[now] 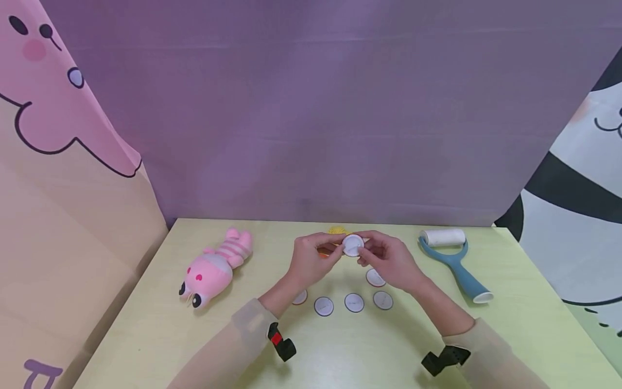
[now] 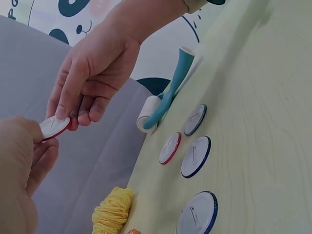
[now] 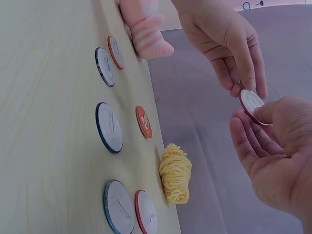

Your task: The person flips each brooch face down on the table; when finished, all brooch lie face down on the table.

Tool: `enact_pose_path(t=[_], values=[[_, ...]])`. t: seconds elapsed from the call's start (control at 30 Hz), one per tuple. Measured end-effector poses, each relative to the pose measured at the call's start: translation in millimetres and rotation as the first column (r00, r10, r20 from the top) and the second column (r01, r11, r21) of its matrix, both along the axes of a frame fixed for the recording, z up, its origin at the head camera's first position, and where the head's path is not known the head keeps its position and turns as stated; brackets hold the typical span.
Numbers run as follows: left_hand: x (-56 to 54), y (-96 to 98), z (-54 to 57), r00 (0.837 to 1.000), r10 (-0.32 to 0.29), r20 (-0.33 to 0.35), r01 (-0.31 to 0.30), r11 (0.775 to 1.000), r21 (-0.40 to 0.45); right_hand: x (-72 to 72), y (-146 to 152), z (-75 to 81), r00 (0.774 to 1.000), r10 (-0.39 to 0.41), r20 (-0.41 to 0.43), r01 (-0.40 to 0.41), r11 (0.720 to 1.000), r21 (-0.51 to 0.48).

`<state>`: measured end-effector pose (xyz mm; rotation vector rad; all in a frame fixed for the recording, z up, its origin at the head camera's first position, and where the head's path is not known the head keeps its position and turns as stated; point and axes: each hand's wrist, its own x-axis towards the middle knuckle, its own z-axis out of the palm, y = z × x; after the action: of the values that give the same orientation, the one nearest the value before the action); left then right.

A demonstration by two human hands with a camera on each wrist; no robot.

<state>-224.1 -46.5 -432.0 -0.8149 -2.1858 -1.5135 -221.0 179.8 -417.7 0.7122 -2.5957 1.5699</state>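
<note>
Both hands hold one round pin badge [image 1: 353,245] above the table, its white back with the pin turned up and its rim red. My left hand [image 1: 313,258] pinches its left edge between thumb and fingers. On the opposite edge, my right hand [image 1: 392,260] pinches it too. Below lie several more pin badges [image 1: 354,302], white backs up, with blue, red or teal rims. One badge [image 3: 144,122] shows an orange face in the right wrist view; in the head view the left hand mostly covers it.
A pink plush toy [image 1: 216,270] lies on the left of the table [image 1: 160,335]. Behind the hands sits a bundle of yellow yarn [image 3: 175,175]. A blue-handled lint roller [image 1: 459,267] lies on the right. Purple cloth [image 1: 311,119] hangs along the back edge.
</note>
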Motion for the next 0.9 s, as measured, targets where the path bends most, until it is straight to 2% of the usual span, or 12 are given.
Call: enact_pose_path(t=[0.17, 0.57, 0.77, 0.9], values=[[-0.2, 0.6, -0.3, 0.994, -0.041, 0.099, 0.044, 0.999, -0.032, 0.0, -1.7, -1.3, 1.0, -0.013, -0.003, 0.013, 1.0, 0.011], [-0.2, -0.7, -6.2, 0.975, -0.016, 0.222, 0.048, 0.989, -0.138, 3.1, 2.4, -6.2, 0.999, 0.019, -0.049, -0.013, 0.994, 0.109], [-0.4, -1.4, -10.2, 0.971, -0.005, 0.238, 0.057, 0.976, -0.212, 5.3, 2.7, -10.0, 0.998, -0.012, -0.059, 0.021, 0.99, 0.143], [-1.3, -1.8, -14.0, 0.971, -0.012, 0.237, 0.066, 0.972, -0.225, 5.4, 1.3, -15.7, 0.998, -0.029, -0.053, 0.036, 0.988, 0.149]])
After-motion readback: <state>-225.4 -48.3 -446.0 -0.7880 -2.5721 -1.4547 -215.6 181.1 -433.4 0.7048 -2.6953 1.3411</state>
